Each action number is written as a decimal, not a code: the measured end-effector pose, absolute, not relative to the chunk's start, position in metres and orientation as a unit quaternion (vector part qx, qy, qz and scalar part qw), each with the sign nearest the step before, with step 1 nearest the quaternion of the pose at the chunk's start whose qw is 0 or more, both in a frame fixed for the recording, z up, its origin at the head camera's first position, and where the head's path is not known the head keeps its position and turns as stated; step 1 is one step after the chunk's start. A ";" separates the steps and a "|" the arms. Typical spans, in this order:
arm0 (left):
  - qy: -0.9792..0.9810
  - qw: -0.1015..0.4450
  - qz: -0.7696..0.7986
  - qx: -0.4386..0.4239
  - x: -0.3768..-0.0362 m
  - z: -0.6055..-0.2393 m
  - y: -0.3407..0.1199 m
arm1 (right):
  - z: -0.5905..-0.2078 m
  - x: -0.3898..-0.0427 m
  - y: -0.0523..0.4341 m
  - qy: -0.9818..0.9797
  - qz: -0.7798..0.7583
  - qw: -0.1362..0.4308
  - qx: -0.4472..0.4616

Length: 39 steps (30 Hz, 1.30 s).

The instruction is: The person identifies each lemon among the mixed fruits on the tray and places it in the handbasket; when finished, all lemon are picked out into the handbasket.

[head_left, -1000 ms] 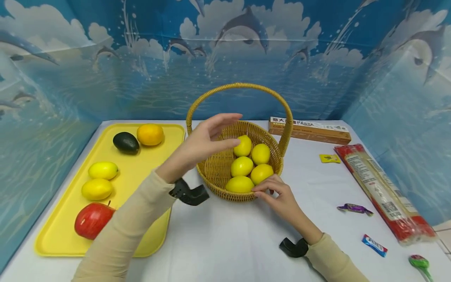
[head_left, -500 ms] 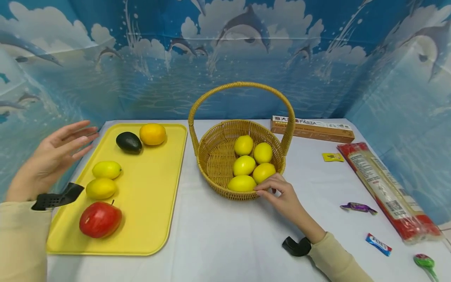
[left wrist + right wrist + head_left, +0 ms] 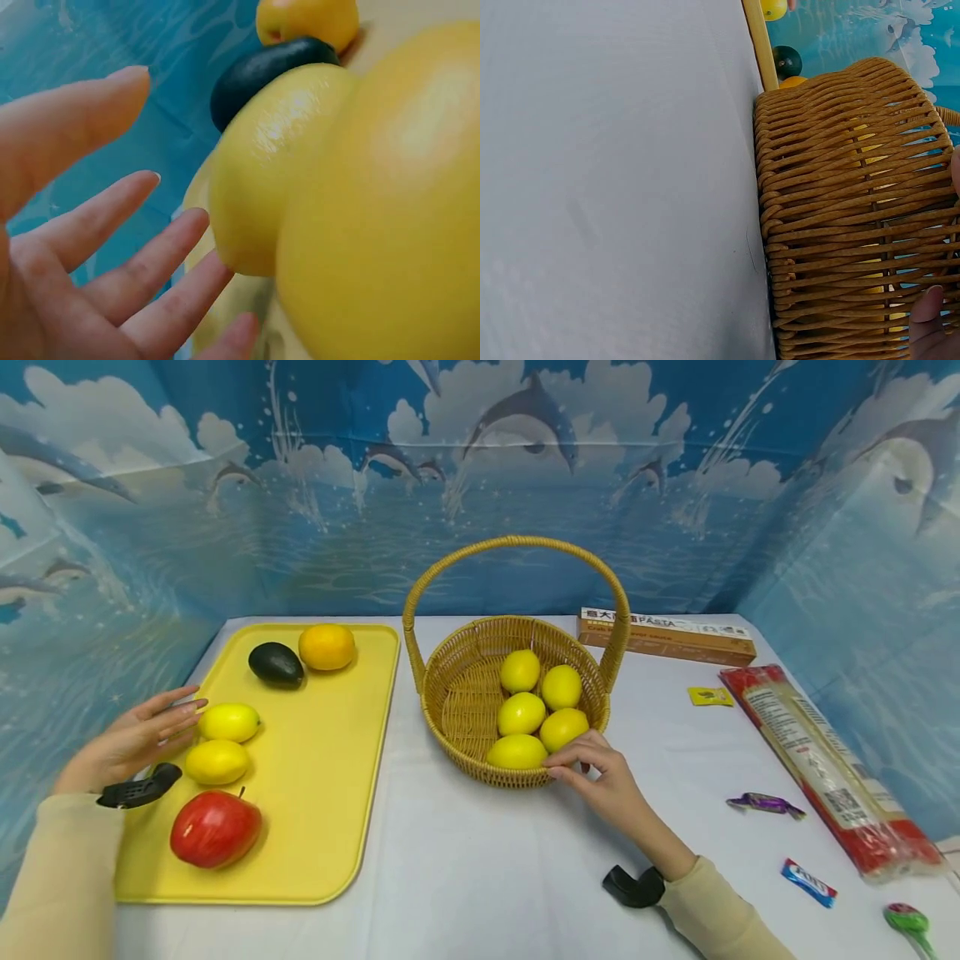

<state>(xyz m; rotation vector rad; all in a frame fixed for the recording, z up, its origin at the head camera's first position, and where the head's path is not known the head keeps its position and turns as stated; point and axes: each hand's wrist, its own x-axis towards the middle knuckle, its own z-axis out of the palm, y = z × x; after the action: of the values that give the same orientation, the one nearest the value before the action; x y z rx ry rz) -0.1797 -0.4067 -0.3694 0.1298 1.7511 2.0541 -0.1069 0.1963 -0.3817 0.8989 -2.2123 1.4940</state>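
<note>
My left hand is over the left edge of the yellow tray, fingers spread. Its fingertips are right at the far lemon, and a nearer lemon lies just below that one. In the left wrist view the fingers reach toward a lemon and hold nothing. My right hand pinches the near right rim of the wicker basket, which holds several lemons on its right side. The right wrist view has the thumb against the basket's woven wall.
On the tray are a red apple, a dark avocado and an orange fruit. A pasta box stands behind the basket. A noodle packet, a purple candy and a lollipop lie at the right.
My left hand has swung from over the basket to the tray's left side, then lowered and moved in toward the lemons. The right hand has stayed on the basket rim.
</note>
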 end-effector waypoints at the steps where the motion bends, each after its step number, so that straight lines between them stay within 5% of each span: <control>1: 0.645 0.223 0.729 0.043 -0.181 -0.371 -0.407 | -0.382 -0.107 0.196 -0.775 0.522 0.164 0.317; 17: 0.729 0.258 0.632 0.056 -0.188 -0.388 -0.393 | -0.380 -0.107 0.196 -0.785 0.515 0.152 0.310; 31: 0.634 0.214 0.742 0.035 -0.183 -0.386 -0.398 | -0.382 -0.105 0.196 -0.784 0.516 0.156 0.308; 39: 0.652 0.093 0.752 0.022 -0.176 -0.335 -0.385 | -0.380 -0.105 0.196 -0.786 0.518 0.152 0.301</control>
<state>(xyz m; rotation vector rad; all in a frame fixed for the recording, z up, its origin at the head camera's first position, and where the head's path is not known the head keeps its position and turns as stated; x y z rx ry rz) -0.1764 -0.3849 -0.3346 0.0642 1.9367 2.2324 -0.1053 0.1956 -0.3803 0.8653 -2.2570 1.4854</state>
